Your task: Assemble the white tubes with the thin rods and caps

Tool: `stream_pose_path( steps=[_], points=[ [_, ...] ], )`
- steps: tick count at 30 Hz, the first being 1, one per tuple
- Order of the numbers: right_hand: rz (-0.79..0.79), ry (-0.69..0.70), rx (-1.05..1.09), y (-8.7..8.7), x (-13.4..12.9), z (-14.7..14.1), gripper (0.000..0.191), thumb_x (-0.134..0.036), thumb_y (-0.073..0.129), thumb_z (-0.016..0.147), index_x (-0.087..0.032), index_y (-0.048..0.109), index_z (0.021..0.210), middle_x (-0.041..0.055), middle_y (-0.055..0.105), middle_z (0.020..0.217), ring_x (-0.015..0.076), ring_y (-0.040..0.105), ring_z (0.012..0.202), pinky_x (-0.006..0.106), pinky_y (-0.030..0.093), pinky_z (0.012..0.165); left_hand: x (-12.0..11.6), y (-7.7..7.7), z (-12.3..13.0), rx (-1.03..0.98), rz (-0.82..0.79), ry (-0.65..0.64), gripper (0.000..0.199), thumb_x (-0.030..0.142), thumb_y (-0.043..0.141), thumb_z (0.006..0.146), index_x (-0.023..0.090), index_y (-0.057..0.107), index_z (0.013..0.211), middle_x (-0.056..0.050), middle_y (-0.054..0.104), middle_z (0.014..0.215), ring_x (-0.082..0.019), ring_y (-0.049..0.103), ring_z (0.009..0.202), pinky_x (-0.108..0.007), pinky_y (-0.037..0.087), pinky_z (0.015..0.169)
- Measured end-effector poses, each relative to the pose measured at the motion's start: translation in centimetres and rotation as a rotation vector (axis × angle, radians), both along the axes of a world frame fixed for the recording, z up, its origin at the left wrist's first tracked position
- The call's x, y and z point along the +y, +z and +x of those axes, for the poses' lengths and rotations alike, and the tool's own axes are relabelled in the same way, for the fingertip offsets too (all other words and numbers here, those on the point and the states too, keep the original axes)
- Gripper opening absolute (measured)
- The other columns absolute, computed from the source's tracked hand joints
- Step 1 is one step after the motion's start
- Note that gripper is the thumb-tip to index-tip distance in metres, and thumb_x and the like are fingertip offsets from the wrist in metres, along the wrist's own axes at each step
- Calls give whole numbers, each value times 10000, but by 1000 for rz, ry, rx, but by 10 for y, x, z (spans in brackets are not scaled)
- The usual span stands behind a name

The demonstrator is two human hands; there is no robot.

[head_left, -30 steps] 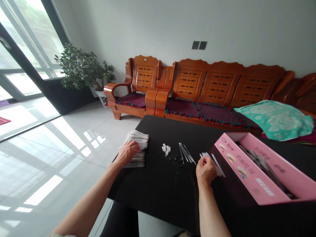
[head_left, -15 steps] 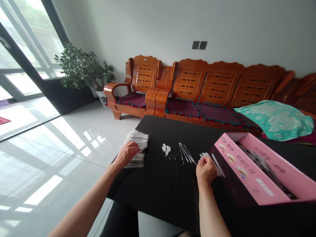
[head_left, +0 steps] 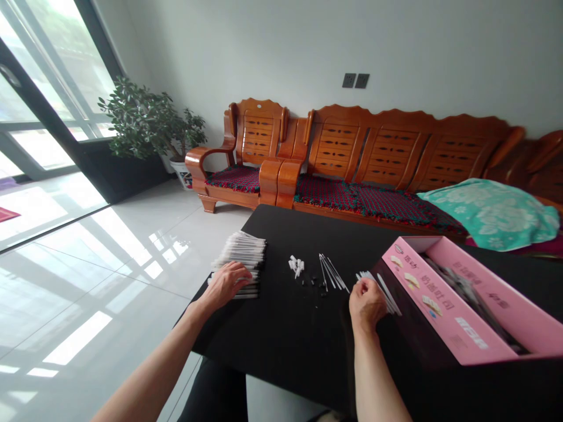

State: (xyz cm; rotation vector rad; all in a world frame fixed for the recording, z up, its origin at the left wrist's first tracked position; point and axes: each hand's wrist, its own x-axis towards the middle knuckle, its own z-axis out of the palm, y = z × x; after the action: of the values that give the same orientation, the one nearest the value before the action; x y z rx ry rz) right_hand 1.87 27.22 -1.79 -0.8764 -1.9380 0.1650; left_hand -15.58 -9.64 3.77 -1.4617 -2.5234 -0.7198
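Note:
My left hand (head_left: 226, 285) lies over a pile of thin white sticks (head_left: 243, 247) with dark ends, its fingers across the near part of the pile. My right hand (head_left: 367, 303) pinches a few thin white sticks (head_left: 366, 275), and a longer white stick (head_left: 389, 295) lies against it. Between my hands are a loose bunch of thin sticks (head_left: 332, 273), a small cluster of white pieces (head_left: 296, 266), and scattered small black pieces (head_left: 314, 285).
The sticks lie on a black table (head_left: 281, 346). At its right stands an open pink cardboard box (head_left: 453, 305) holding grey contents. Beyond the table are wooden sofas (head_left: 387, 146) with a green towel (head_left: 488, 214); a potted plant (head_left: 149, 123) stands by the glass door.
My left hand has slid toward me and to the left, and the pile's near sticks now fan out beneath it. My right hand has not visibly moved.

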Motion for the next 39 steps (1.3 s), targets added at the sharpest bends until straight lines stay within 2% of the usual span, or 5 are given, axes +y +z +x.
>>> stream_pose_path(
  steps=[10, 14, 23, 33, 39],
  points=[
    [-13, 386, 98, 27, -55, -10, 264, -326, 465, 931, -141, 650, 896, 86, 665, 763, 184, 597, 690, 281, 443, 688, 54, 38, 23, 92, 89, -23, 179, 265, 487, 955, 222, 659, 982, -43, 648, 916, -198, 563, 880, -342, 400, 830],
    [-131, 691, -10, 32, -83, -16, 296, -315, 388, 973, -170, 633, 890, 64, 675, 779, 160, 623, 697, 250, 444, 690, 106, 26, 35, 116, 169, -52, 201, 268, 473, 965, 224, 669, 962, -44, 661, 953, -194, 557, 869, -346, 397, 803],
    [-213, 757, -146, 33, -87, -15, 363, -377, 376, 977, -206, 560, 716, 24, 608, 618, 146, 554, 549, 241, 365, 560, 152, -3, 59, 6, 353, -126, 238, 261, 456, 966, 222, 690, 987, -65, 665, 972, -204, 564, 903, -352, 436, 835],
    [-313, 786, -34, 38, -89, -14, 316, -371, 394, 966, -192, 632, 861, 41, 638, 688, 168, 592, 618, 264, 442, 611, 159, -19, 57, -1215, 788, -26, 463, 577, 604, 816, 125, 661, 898, -53, 643, 720, -123, 581, 516, -223, 439, 448],
    [-242, 907, -120, 37, -96, -17, 267, -323, 409, 964, -172, 629, 958, 67, 668, 846, 168, 622, 762, 248, 443, 699, 159, -23, 47, -1421, 966, -19, 459, 537, 695, 765, 98, 640, 888, -26, 620, 666, -106, 593, 547, -200, 461, 487]
  ],
)
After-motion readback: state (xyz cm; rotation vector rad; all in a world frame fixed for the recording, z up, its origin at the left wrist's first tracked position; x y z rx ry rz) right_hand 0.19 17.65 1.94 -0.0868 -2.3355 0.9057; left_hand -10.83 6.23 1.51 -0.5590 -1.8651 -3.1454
